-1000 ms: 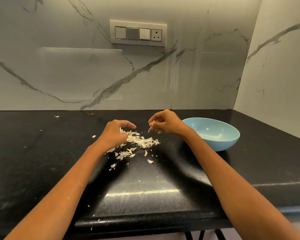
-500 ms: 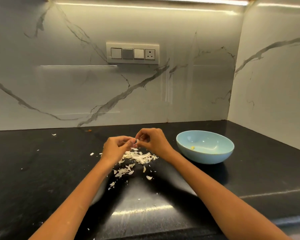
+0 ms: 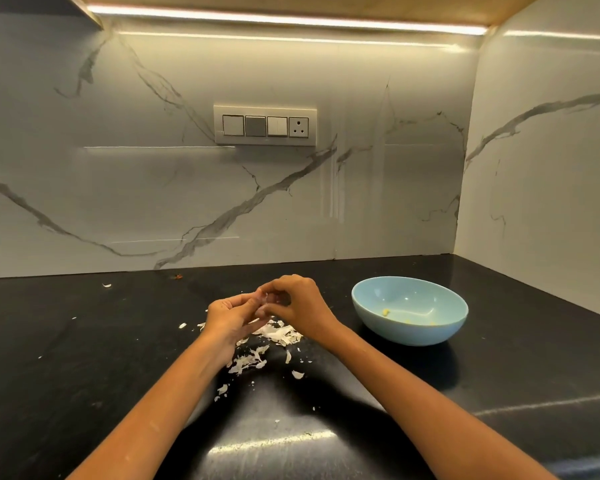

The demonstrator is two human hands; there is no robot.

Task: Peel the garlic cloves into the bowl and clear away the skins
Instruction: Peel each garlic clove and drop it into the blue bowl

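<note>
Low centre of the frame, loose skins (image 3: 274, 336) litter the black desk (image 3: 84, 358). Just above, left hand (image 3: 231, 315) and right hand (image 3: 297, 301) pinch one garlic clove (image 3: 268, 299); it could slip, missing the blue bowl (image 3: 409, 310) at right.

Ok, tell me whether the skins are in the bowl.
No. The skins lie scattered on the black counter under the hands, left of the bowl, which holds only a few small yellowish bits.
</note>
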